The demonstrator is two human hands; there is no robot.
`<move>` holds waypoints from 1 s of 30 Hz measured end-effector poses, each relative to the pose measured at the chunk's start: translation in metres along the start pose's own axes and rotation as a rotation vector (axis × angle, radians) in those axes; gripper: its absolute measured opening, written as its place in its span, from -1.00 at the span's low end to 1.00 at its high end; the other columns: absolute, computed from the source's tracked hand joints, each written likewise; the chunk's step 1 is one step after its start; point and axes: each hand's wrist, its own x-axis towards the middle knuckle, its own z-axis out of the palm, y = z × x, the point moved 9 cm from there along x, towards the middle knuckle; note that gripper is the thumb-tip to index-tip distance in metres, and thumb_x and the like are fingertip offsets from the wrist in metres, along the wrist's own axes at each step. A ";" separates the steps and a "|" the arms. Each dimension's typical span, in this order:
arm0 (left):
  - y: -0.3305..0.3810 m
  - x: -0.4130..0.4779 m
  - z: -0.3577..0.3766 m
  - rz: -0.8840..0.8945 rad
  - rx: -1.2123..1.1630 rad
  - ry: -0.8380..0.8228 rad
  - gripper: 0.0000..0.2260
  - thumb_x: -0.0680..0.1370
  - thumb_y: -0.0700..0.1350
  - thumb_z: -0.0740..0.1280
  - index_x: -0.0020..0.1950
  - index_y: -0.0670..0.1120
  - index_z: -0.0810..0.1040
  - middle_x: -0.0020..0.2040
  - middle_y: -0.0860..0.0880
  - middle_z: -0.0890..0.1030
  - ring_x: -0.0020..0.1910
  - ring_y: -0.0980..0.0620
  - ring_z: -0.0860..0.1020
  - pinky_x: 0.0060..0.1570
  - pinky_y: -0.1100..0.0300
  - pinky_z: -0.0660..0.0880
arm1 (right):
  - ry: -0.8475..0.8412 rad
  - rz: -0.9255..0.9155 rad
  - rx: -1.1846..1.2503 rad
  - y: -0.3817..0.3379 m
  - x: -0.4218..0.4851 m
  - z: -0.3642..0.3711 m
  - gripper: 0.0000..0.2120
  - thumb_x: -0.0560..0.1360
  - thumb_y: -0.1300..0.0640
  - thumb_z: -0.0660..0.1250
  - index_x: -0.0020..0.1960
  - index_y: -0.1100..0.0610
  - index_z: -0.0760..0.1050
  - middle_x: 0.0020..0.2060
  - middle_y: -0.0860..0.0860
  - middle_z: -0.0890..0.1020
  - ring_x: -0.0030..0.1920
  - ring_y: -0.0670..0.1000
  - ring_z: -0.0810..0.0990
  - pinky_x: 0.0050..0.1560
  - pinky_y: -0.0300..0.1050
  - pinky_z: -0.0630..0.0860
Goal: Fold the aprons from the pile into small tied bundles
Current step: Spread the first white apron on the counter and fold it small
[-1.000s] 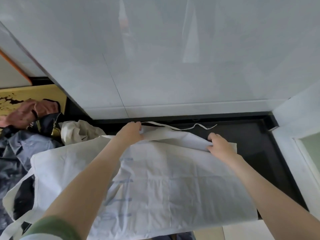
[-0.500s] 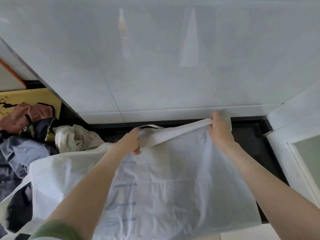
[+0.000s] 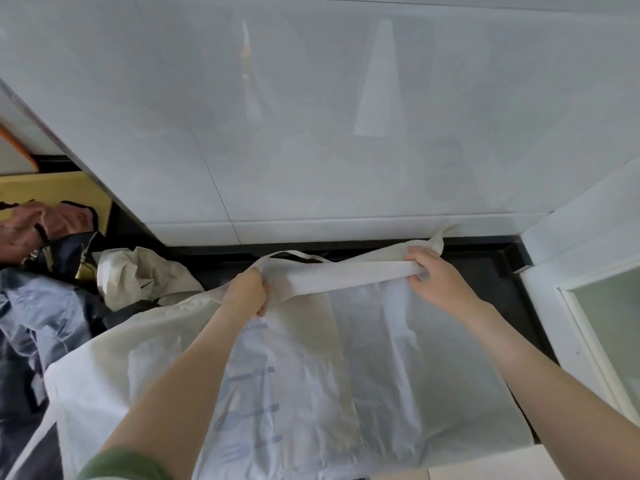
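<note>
A white apron (image 3: 346, 358) is lying spread over the black bench (image 3: 491, 282), filling its middle from nine o'clock to four o'clock; its far edge is being held up as a narrow folded band stretched between the hands; the left hand (image 3: 247, 289) is gripping the band's left end, fingers curled round the gathered cloth; the right hand (image 3: 436, 278) is pinching the right end, fingers lying over the top of the band and thumb below it; a thin tie (image 3: 294, 253) is arching from the left hand toward twelve o'clock, and a short tail beyond the right hand is reaching the foot of the tiled wall (image 3: 311, 133); a bare strip of bench is showing at twelve o'clock between band and wall, and a wider bare stretch at three o'clock is running to the white frame (image 3: 568, 306); at nine o'clock the pile (image 3: 41, 306) of blue-grey and dark aprons is crowding the white apron's left edge, with a crumpled cream apron (image 3: 145, 275) sitting just beside the left hand and a pink cloth (image 3: 27, 230) lying farther off at ten o'clock; the apron's near right corner is ending at five o'clock, by the bench's front edge
</note>
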 end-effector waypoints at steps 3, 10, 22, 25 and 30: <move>0.006 -0.007 -0.010 0.053 0.085 0.095 -0.84 0.61 -0.18 0.13 0.03 -0.24 0.44 -0.13 -0.20 0.63 -0.12 -0.19 0.61 -0.19 0.05 0.53 | -0.110 -0.015 -0.141 0.009 -0.008 0.016 -0.78 0.54 0.21 0.31 0.18 0.16 0.54 0.22 -0.06 0.49 0.28 -0.06 0.42 0.11 -0.30 0.25; -0.009 -0.012 -0.029 0.035 0.271 0.206 -0.57 0.53 -0.08 0.33 0.34 -0.15 0.31 0.27 -0.13 0.41 0.27 -0.16 0.36 0.23 -0.04 0.28 | -0.301 0.165 -0.372 0.031 -0.034 0.041 -0.78 0.62 0.17 0.12 0.10 0.19 0.52 0.02 0.08 0.59 0.02 0.10 0.56 -0.06 -0.06 0.44; 0.028 -0.046 -0.053 0.362 -0.007 0.275 -0.66 0.45 -0.36 0.17 -0.04 0.04 0.58 -0.20 0.02 0.39 -0.09 -0.02 0.41 -0.14 0.14 0.21 | -0.302 0.141 -0.691 0.015 -0.041 0.060 -0.72 0.57 0.20 0.12 0.28 0.10 0.33 -0.03 0.06 0.59 -0.04 0.11 0.58 -0.20 -0.12 0.36; 0.023 -0.068 -0.034 0.465 0.086 -0.078 -0.52 0.46 -0.41 0.11 -0.29 0.16 0.54 -0.22 0.04 0.39 -0.10 0.06 0.38 -0.14 0.22 0.29 | -0.336 0.121 -0.749 0.013 -0.046 0.059 -0.79 0.59 0.18 0.10 0.17 0.09 0.43 0.06 0.03 0.60 0.05 0.09 0.57 -0.18 -0.13 0.35; -0.015 -0.096 -0.018 0.291 0.018 -0.440 -0.61 0.41 -0.36 0.26 -0.40 0.10 0.63 -0.17 0.06 0.43 -0.06 0.03 0.45 -0.02 0.26 0.39 | -0.211 -0.098 -0.699 -0.003 -0.066 0.044 -0.75 0.54 0.20 0.14 0.16 0.03 0.48 -0.19 -0.06 0.47 -0.05 0.05 0.46 -0.16 -0.13 0.25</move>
